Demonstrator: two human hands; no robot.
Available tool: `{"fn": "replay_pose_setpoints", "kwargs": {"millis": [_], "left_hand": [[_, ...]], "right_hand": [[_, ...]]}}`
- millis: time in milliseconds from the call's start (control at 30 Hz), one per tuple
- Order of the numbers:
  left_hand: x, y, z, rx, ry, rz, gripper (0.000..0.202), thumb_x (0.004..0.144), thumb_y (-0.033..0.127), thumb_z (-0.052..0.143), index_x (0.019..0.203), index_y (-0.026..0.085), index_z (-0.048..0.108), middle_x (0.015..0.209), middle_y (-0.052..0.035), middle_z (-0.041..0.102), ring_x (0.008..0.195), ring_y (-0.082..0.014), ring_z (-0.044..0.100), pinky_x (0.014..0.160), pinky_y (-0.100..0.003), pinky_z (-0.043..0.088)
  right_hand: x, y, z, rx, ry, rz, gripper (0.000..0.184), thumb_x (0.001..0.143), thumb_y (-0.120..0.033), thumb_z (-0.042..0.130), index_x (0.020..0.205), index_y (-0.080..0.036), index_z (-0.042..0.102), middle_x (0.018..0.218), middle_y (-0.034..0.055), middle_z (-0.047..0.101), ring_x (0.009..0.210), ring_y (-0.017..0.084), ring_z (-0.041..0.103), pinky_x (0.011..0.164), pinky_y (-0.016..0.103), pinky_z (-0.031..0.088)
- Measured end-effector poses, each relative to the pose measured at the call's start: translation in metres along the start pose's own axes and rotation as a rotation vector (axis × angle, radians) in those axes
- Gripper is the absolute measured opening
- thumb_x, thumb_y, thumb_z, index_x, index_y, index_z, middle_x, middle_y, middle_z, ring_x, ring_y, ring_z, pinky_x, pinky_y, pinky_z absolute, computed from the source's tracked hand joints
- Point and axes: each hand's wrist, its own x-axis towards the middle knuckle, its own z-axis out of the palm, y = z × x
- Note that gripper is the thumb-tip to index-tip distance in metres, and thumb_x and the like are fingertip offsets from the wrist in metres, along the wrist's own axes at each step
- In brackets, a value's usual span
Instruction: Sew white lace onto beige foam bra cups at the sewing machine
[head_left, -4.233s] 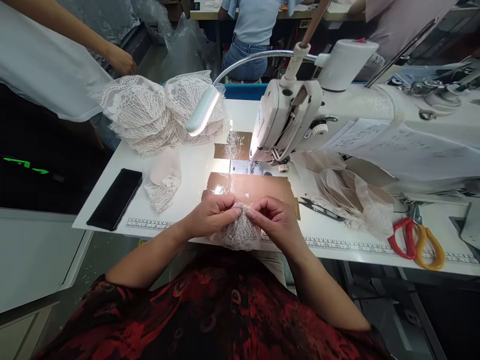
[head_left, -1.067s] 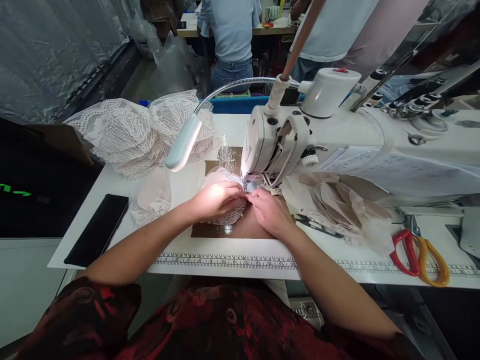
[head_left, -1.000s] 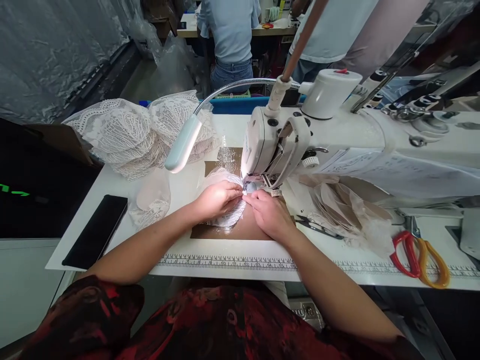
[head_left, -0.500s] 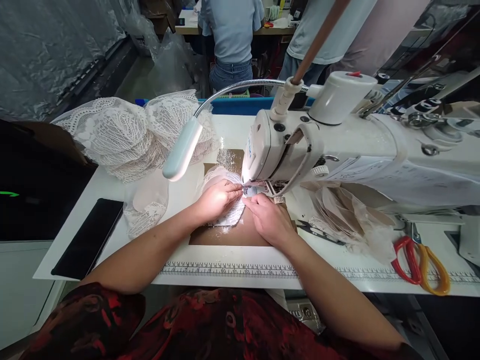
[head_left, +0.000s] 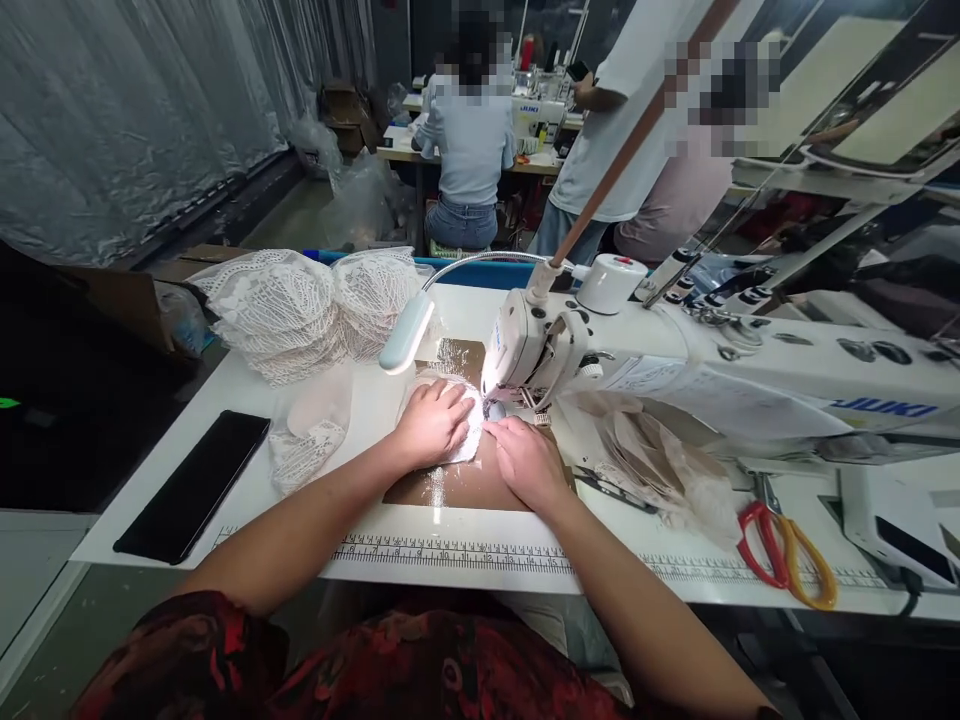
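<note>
A white lace piece (head_left: 471, 440) lies under the needle area of the sewing machine (head_left: 517, 345), lit brightly. My left hand (head_left: 435, 422) rests on top of it, fingers stretched out and pressing it flat. On the other side, my right hand (head_left: 525, 455) has its thumb and forefinger together at the lace's right edge, close to the presser foot; its other fingers are curled. Both hands are above a brown sheet (head_left: 450, 490) on the white table (head_left: 360, 515).
Stacked lace cups (head_left: 274, 310) stand at back left, with a loose lace piece (head_left: 311, 425) nearer. A black phone (head_left: 193, 487) lies left. To the right are thread snips (head_left: 615, 488), sheer fabric pieces (head_left: 652, 460) and red-and-yellow scissors (head_left: 787, 555). A lamp (head_left: 407, 335) overhangs. People work beyond.
The view has tilted up, showing more of the room. My left hand has opened from a pinch near the needle to lie flat, farther left on the lace. My right hand stays by the needle.
</note>
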Motion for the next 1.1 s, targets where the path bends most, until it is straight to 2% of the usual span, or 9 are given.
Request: {"fn": "replay_pose_setpoints", "kwargs": {"millis": [167, 233, 367, 467, 567, 700, 833, 1000, 1100], "left_hand": [[-0.02, -0.008, -0.031, -0.056, -0.09, -0.139, 0.039, 0.09, 0.033, 0.046, 0.123, 0.016, 0.055, 0.135, -0.0153, 0.051, 0.124, -0.0337, 0.044, 0.099, -0.05, 0.041], [-0.044, -0.016, -0.048, -0.099, -0.09, -0.134, 0.049, 0.088, 0.038, 0.049, 0.132, 0.018, 0.047, 0.14, -0.0143, 0.046, 0.127, -0.032, 0.043, 0.101, -0.048, 0.04], [-0.113, -0.037, -0.07, 0.021, -0.146, -0.389, 0.073, 0.082, 0.043, 0.051, 0.146, 0.013, 0.03, 0.152, -0.0179, 0.027, 0.139, -0.0395, 0.026, 0.107, -0.057, 0.031], [-0.154, -0.051, -0.072, 0.006, -0.223, -0.517, 0.062, 0.082, 0.036, 0.045, 0.136, 0.007, 0.043, 0.144, -0.0212, 0.041, 0.132, -0.037, 0.04, 0.105, -0.051, 0.037], [-0.174, -0.052, -0.072, -0.081, -0.114, -0.55, 0.046, 0.087, 0.03, 0.034, 0.12, 0.011, 0.059, 0.129, -0.0155, 0.058, 0.118, -0.0302, 0.054, 0.099, -0.042, 0.043], [-0.181, -0.042, -0.084, -0.334, 0.119, -0.667, 0.035, 0.089, 0.038, 0.044, 0.105, 0.017, 0.066, 0.102, -0.0072, 0.069, 0.091, -0.0238, 0.063, 0.076, -0.029, 0.048], [-0.183, -0.023, -0.097, -0.723, 0.326, -0.688, 0.034, 0.084, 0.045, 0.057, 0.099, 0.015, 0.067, 0.086, -0.0039, 0.067, 0.075, -0.0171, 0.06, 0.063, -0.022, 0.045], [-0.161, 0.009, -0.088, -1.327, 0.31, -0.525, 0.035, 0.079, 0.048, 0.065, 0.089, 0.014, 0.066, 0.072, -0.0024, 0.061, 0.058, -0.0111, 0.053, 0.054, -0.022, 0.043], [-0.14, 0.026, -0.078, -1.569, 0.36, -0.468, 0.034, 0.074, 0.048, 0.069, 0.083, 0.015, 0.064, 0.063, 0.0005, 0.056, 0.052, -0.0086, 0.048, 0.051, -0.021, 0.042]], "right_hand": [[-0.003, 0.0, -0.004, 0.044, 0.014, -0.027, 0.044, 0.087, -0.012, 0.035, 0.119, -0.023, 0.063, 0.105, 0.0058, 0.065, 0.089, 0.018, 0.058, 0.076, 0.028, 0.042], [-0.005, 0.001, -0.006, 0.063, 0.018, -0.045, 0.043, 0.087, -0.011, 0.036, 0.118, -0.022, 0.063, 0.104, 0.0058, 0.065, 0.09, 0.018, 0.058, 0.076, 0.028, 0.042], [-0.006, 0.003, -0.008, 0.09, 0.029, -0.073, 0.043, 0.086, -0.01, 0.037, 0.117, -0.022, 0.063, 0.101, 0.0057, 0.065, 0.091, 0.018, 0.058, 0.078, 0.028, 0.043], [-0.005, 0.004, -0.009, 0.099, 0.018, -0.079, 0.041, 0.085, -0.01, 0.038, 0.115, -0.021, 0.065, 0.102, 0.0063, 0.066, 0.091, 0.019, 0.059, 0.078, 0.03, 0.044], [-0.004, 0.006, -0.01, 0.124, 0.014, -0.097, 0.039, 0.086, -0.013, 0.04, 0.115, -0.019, 0.065, 0.105, 0.0079, 0.065, 0.095, 0.021, 0.06, 0.082, 0.033, 0.045], [-0.012, 0.009, -0.015, 0.328, 0.048, -0.15, 0.033, 0.091, -0.024, 0.043, 0.115, -0.017, 0.064, 0.113, 0.0102, 0.063, 0.103, 0.022, 0.058, 0.088, 0.036, 0.046], [-0.03, -0.008, -0.032, 0.636, -0.043, -0.232, 0.039, 0.088, -0.038, 0.055, 0.124, -0.024, 0.058, 0.128, 0.01, 0.055, 0.093, 0.019, 0.061, 0.076, 0.033, 0.052], [-0.04, -0.054, -0.036, 0.933, -0.165, -0.362, 0.085, 0.071, -0.044, 0.075, 0.145, -0.032, 0.034, 0.15, 0.0098, 0.035, 0.13, 0.028, 0.042, 0.104, 0.046, 0.04], [-0.04, -0.069, -0.023, 1.196, -0.331, -0.246, 0.083, 0.069, -0.042, 0.077, 0.142, -0.028, 0.04, 0.137, 0.0092, 0.052, 0.122, 0.025, 0.051, 0.099, 0.04, 0.045]]}}
